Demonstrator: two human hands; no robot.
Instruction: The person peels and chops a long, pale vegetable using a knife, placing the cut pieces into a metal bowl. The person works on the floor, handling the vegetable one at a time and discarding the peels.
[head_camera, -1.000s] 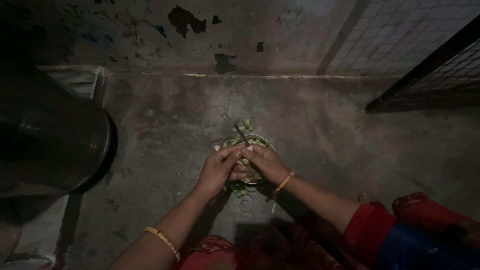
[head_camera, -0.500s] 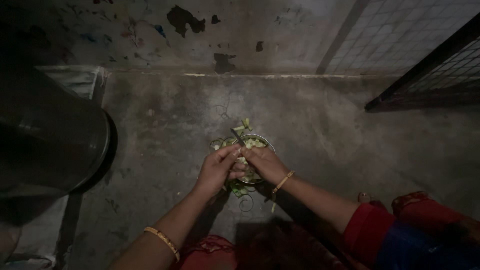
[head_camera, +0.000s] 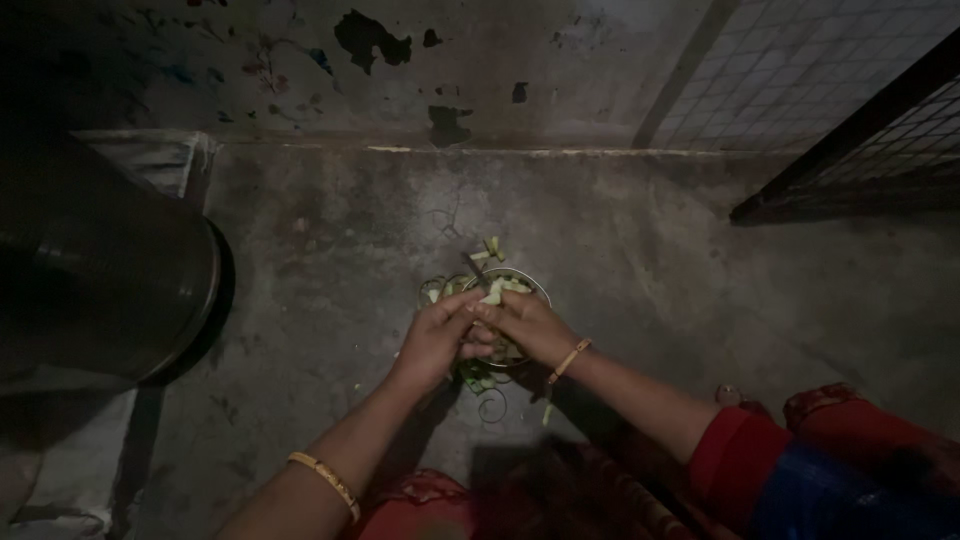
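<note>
Both arms reach forward and meet over a small round bowl (head_camera: 527, 284) on the bare concrete floor (head_camera: 330, 260), about midway between the big metal drum (head_camera: 100, 270) at the left and the wire mesh (head_camera: 860, 150) at the right. The left hand (head_camera: 432, 340) curls shut around a pale green vegetable piece (head_camera: 492, 294). The right hand (head_camera: 530, 325) pinches the same piece, fingers bent, touching the left hand. Green peels (head_camera: 480, 378) lie under the hands. Each wrist wears a gold bangle (head_camera: 568, 360).
</note>
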